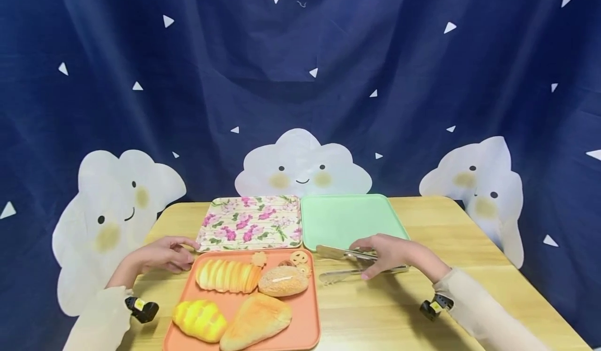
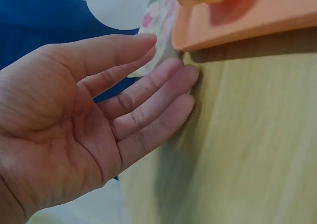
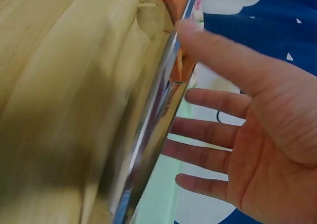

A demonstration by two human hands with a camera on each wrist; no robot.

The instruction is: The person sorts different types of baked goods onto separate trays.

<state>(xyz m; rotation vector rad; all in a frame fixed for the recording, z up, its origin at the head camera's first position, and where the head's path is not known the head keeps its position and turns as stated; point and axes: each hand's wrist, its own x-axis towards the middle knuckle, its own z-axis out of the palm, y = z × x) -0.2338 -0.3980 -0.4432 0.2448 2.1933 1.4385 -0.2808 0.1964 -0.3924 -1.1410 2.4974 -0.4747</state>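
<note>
Dark blue cloth backdrop with white clouds and triangles [image 1: 300, 100] hung behind. Pale wood-grain table [image 1: 460, 246] set before it. Rectangular orange tray [image 1: 305, 330] placed nearest, loaded; rectangular mint-green tray [image 1: 347, 220] and rectangular tray printed with pink flowers [image 1: 253, 220] laid side by side beyond it.

Shiny silver metal tongs [image 1: 331, 252] seen over the table, right of the orange tray and in front of the green one. Long axis run roughly left to right; two flattened tips pointed left, towards the orange tray, and spaced apart. Whether the tongs are fully rested on the wood cannot be told.

Tongs straddled by the right hand [image 1: 389, 252]: fingers spread and nearly straight along the far side, thumb set at the near side; firm pressure cannot be made out. Left hand [image 1: 166, 254] held with nothing in it, fingers slightly bent and parted, tips by the flowered tray's near left corner; contact cannot be told.

On the orange tray: golden triangular bread [image 1: 255, 322], ridged sliced-look loaf [image 1: 227, 275], bright yellow ridged bun [image 1: 200, 319], seeded oval brown bun [image 1: 283, 281]. Small pale biscuits [image 1: 298, 257] grouped along the far edge.
</note>
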